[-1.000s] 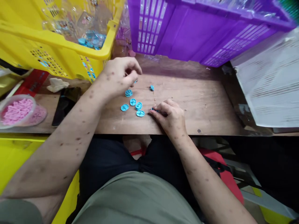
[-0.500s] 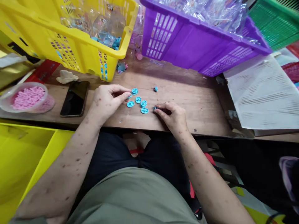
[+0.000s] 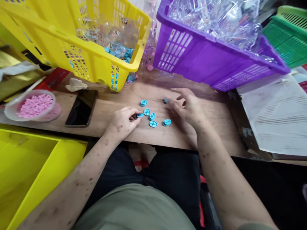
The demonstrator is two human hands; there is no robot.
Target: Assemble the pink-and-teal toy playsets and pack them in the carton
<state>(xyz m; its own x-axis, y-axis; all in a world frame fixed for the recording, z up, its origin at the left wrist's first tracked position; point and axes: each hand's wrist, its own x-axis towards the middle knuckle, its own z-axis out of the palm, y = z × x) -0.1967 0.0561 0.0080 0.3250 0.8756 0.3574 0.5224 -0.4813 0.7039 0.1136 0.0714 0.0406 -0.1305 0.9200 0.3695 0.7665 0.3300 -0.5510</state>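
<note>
Several small blue plastic discs [image 3: 153, 116] lie on the wooden tabletop [image 3: 216, 118] in front of me. My left hand [image 3: 122, 122] rests on the wood with its fingertips pinched on one blue disc [image 3: 139, 115] at the left of the group. My right hand [image 3: 185, 107] hovers over the right side of the group, fingers loosely spread and holding nothing. A tiny blue piece [image 3: 165, 101] lies just by its fingertips. One blue disc [image 3: 167, 122] sits below that hand, another [image 3: 143, 102] at the far edge of the group.
A yellow crate [image 3: 96, 60] with clear packets and blue parts stands at the back left, a purple crate [image 3: 216, 67] of clear plastic at the back right. A black phone [image 3: 82, 107], a bowl of pink parts [image 3: 33, 105], papers [image 3: 275, 115] and a yellow bin [image 3: 28, 166] surround the work spot.
My left hand drew back from the far disc and pinched one at the group's left. My right hand let go of a disc onto the table and lifted toward the tiny piece.
</note>
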